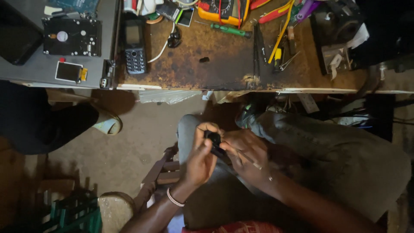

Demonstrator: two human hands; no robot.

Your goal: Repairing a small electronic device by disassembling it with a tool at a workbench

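Both of my hands are down in my lap, below the workbench edge, closed together around one small black object (214, 141). My left hand (200, 157) grips it from the left with the thumb curled over its top. My right hand (245, 152) holds it from the right and wears a ring. What the object is stays hard to tell in the dim light; most of it is hidden by my fingers. My knees in grey trousers (302, 146) are under the hands.
A rusty workbench (215, 64) spans the top. On it lie a black keypad phone (134, 45), a green screwdriver (228, 30), a yellow multimeter (222, 11), tweezers (258, 47) and a bare hard drive (71, 36). Another person's dark leg and shoe (103, 123) are at left. A green crate (73, 213) sits bottom left.
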